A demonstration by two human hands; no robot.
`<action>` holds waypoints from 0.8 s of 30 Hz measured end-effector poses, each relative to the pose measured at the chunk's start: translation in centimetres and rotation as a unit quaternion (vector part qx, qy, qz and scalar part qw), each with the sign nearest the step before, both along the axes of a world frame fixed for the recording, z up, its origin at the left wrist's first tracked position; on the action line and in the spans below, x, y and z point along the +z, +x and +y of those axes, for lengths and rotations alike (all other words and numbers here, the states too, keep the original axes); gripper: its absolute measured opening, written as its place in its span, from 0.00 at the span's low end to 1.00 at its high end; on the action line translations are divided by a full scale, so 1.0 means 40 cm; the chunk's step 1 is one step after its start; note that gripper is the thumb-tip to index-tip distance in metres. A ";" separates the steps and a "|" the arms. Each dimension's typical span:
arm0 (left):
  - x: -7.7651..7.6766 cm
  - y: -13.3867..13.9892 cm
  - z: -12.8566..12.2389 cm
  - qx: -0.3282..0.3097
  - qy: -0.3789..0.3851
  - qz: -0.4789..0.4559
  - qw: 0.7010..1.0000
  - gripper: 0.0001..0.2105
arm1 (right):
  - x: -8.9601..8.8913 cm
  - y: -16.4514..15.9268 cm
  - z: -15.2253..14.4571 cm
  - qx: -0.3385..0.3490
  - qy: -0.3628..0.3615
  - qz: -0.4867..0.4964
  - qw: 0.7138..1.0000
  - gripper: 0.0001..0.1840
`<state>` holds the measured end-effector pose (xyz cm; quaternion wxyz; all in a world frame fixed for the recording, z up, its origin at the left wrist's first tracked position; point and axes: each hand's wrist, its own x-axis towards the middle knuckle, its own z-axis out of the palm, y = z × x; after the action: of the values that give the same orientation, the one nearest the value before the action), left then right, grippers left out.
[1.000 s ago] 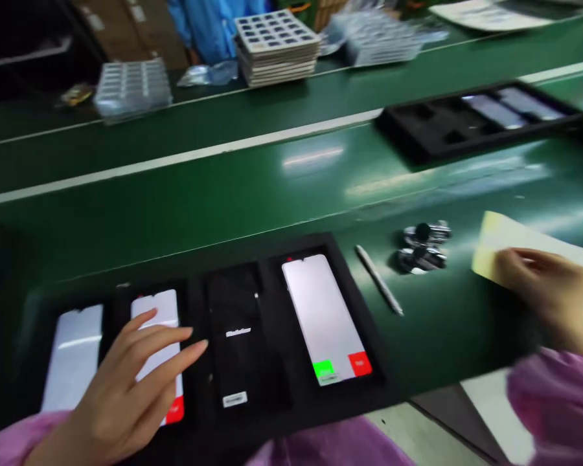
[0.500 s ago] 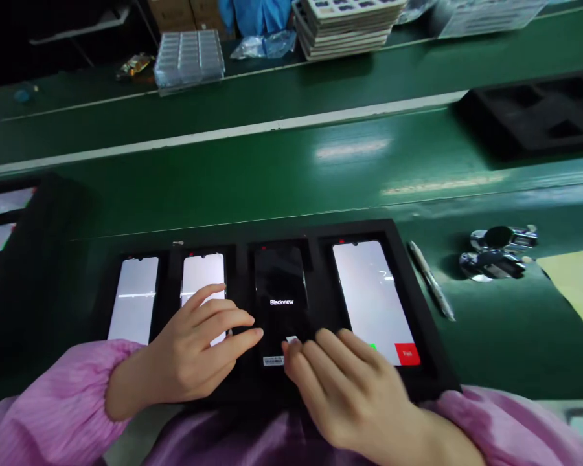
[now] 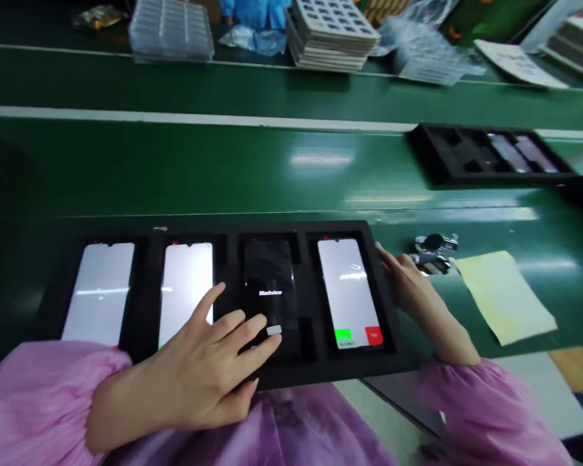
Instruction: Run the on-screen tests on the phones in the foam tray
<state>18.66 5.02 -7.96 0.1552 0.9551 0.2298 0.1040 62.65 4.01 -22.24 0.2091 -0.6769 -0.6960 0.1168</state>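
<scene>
A black foam tray (image 3: 230,259) holds several phones in its slots. My left hand (image 3: 214,362) is spread over the tray between the second lit phone (image 3: 187,285) and the dark phone (image 3: 269,265), which shows the word Blackview. A small white label (image 3: 274,330) lies on the dark phone's lower part, by my left fingertips. At the right is a lit phone (image 3: 347,285) with green and red boxes. My right hand (image 3: 408,285) is beside the tray's right edge, its fingers closed around the pen, which is mostly hidden beneath it.
Shiny metal pieces (image 3: 434,252) and a yellow paper sheet (image 3: 505,294) lie to the right. Another black tray (image 3: 447,171) stands farther back at the right. Stacked trays (image 3: 333,32) and clear plastic trays (image 3: 170,32) line the back ledge.
My right hand has left the dark phone and moved right to the pen beside the tray. My left hand has shifted over the dark phone's lower end. The view has turned right.
</scene>
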 end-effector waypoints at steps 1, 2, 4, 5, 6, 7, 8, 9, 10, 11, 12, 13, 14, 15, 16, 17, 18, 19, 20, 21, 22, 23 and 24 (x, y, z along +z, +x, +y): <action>-0.002 -0.001 0.002 0.003 0.003 0.016 1.000 0.21 | -0.012 0.009 -0.005 -0.003 -0.007 0.042 0.999 0.23; -0.004 -0.002 0.004 0.006 0.003 0.027 1.000 0.21 | -0.009 0.014 -0.014 -0.016 -0.011 0.081 0.996 0.21; -0.005 -0.004 0.007 0.012 0.002 0.031 0.999 0.20 | 0.033 0.013 -0.033 -0.037 -0.013 0.147 0.988 0.22; -0.005 -0.005 0.008 0.016 0.003 0.025 1.000 0.20 | 0.063 0.003 -0.040 -0.037 -0.014 0.158 0.987 0.22; -0.004 -0.006 0.008 0.020 0.004 0.019 1.000 0.19 | 0.093 -0.015 -0.044 -0.032 -0.017 0.163 0.986 0.21; -0.003 -0.007 0.009 0.021 0.003 0.014 1.000 0.19 | 0.119 -0.044 -0.044 -0.029 -0.018 0.164 0.986 0.21; -0.002 -0.008 0.009 0.021 -0.001 0.008 1.000 0.18 | 0.142 -0.083 -0.041 -0.028 -0.017 0.165 0.986 0.20; 0.000 -0.009 0.009 0.020 -0.005 -0.001 1.000 0.17 | 0.159 -0.132 -0.036 -0.035 -0.012 0.170 0.985 0.20; 0.002 -0.010 0.009 0.015 -0.005 -0.009 1.000 0.16 | 0.172 -0.186 -0.032 -0.044 -0.004 0.177 0.983 0.20; 0.004 -0.012 0.009 0.007 -0.004 -0.020 1.000 0.15 | 0.183 -0.244 -0.029 -0.047 0.003 0.183 0.982 0.21; 0.006 -0.013 0.009 -0.001 0.000 -0.030 1.000 0.14 | 0.193 -0.300 -0.027 -0.045 0.007 0.190 0.981 0.20; 0.007 -0.015 0.009 -0.008 0.003 -0.037 0.999 0.14 | 0.204 -0.353 -0.028 -0.041 0.007 0.197 0.979 0.20; 0.008 -0.016 0.009 -0.014 0.005 -0.041 0.999 0.14 | 0.215 -0.400 -0.031 -0.035 0.005 0.203 0.979 0.20; 0.008 -0.018 0.007 -0.019 0.007 -0.040 0.999 0.14 | 0.227 -0.440 -0.036 -0.029 0.001 0.207 0.978 0.20; 0.007 -0.021 0.004 -0.019 0.007 -0.034 0.999 0.15 | 0.239 -0.473 -0.044 -0.023 -0.002 0.211 0.977 0.20; 0.004 -0.023 0.001 -0.017 0.012 -0.022 1.000 0.16 | 0.251 -0.501 -0.053 -0.016 -0.004 0.215 0.977 0.20; 0.001 -0.026 -0.003 -0.017 0.021 -0.007 1.000 0.16 | 0.262 -0.523 -0.063 -0.008 -0.005 0.222 0.975 0.20; -0.004 -0.028 -0.008 -0.016 0.030 0.007 0.999 0.16 | 0.271 -0.542 -0.073 0.000 -0.006 0.229 0.973 0.21; -0.008 -0.031 -0.012 -0.012 0.036 0.019 0.999 0.16 | 0.278 -0.557 -0.082 0.008 -0.005 0.236 0.972 0.21; -0.011 -0.032 -0.016 -0.008 0.036 0.027 0.999 0.16 | 0.283 -0.570 -0.089 0.012 -0.004 0.240 0.971 0.22; -0.014 -0.033 -0.020 -0.006 0.033 0.031 0.999 0.15 | 0.286 -0.579 -0.093 0.015 -0.007 0.237 0.971 0.22; -0.016 -0.034 -0.022 -0.004 0.028 0.031 0.999 0.14 | 0.288 -0.586 -0.095 0.012 -0.009 0.229 0.973 0.22; -0.016 -0.035 -0.023 -0.005 0.024 0.033 0.999 0.13 | 0.290 -0.590 -0.094 0.011 -0.007 0.215 0.977 0.22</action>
<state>17.26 4.10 -8.61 0.1250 0.9627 0.2274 0.0769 39.04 0.25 -10.65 0.3475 -0.6300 -0.6414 0.2665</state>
